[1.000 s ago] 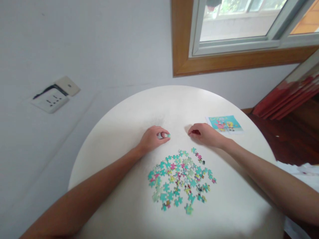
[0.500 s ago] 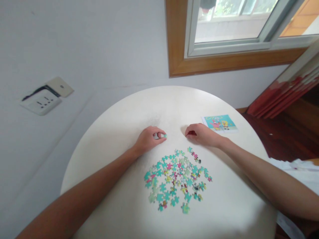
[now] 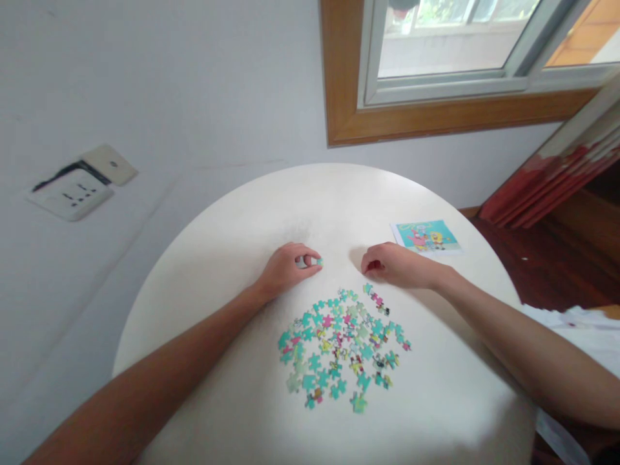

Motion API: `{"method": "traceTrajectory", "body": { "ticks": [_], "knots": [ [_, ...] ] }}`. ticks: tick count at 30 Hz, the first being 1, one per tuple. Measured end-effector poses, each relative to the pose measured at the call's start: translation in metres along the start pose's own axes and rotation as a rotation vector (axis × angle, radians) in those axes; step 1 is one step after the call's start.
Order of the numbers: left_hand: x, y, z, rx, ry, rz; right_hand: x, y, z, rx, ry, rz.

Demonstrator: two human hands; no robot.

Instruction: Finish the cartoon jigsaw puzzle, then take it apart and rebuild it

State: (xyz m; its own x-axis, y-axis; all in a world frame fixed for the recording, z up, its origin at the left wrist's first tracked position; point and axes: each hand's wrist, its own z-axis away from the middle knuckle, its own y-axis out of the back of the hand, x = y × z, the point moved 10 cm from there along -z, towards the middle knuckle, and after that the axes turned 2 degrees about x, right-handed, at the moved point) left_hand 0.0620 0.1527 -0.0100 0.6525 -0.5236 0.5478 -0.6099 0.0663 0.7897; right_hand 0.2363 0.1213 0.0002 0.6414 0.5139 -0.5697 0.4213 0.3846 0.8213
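Between the thumb and index finger of my left hand (image 3: 289,268) is a small teal puzzle piece (image 3: 320,261), held just above the table. My right hand (image 3: 385,261) is closed, its fingers curled with the tips pointing down at the tabletop. Whatever its fingertips may hold is hidden. In front of both hands lies a loose spread of puzzle pieces (image 3: 367,352), mostly teal with pink, yellow and pale green ones. A short strip of puzzle pieces (image 3: 376,299) lies at the far right of the spread, just below my right hand.
A cartoon picture card (image 3: 426,236) lies beyond my right hand on the round white table (image 3: 334,194). The wall with a socket (image 3: 72,194) stands to the left. A window (image 3: 445,51) is ahead, and a red curtain (image 3: 533,184) hangs at the right.
My right hand has lowered slightly toward the tabletop and turned a little. My left hand keeps its pinch on the puzzle piece. The view has shifted slightly.
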Motion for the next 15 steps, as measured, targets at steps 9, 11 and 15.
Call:
{"method": "traceTrajectory", "body": {
  "ticks": [9, 11, 15],
  "knots": [
    [0.0016, 0.0009, -0.0001, 0.009, 0.014, 0.019, 0.0002, -0.0093, 0.0012, -0.055, 0.024, -0.052],
    [0.0029, 0.0010, 0.0001, 0.010, 0.015, 0.022, 0.0019, -0.0086, 0.0003, -0.053, 0.025, -0.062],
    [0.0049, 0.0018, 0.0005, 0.016, 0.015, 0.020, 0.0018, -0.0085, -0.0007, -0.047, 0.053, -0.067]
  ]
}}
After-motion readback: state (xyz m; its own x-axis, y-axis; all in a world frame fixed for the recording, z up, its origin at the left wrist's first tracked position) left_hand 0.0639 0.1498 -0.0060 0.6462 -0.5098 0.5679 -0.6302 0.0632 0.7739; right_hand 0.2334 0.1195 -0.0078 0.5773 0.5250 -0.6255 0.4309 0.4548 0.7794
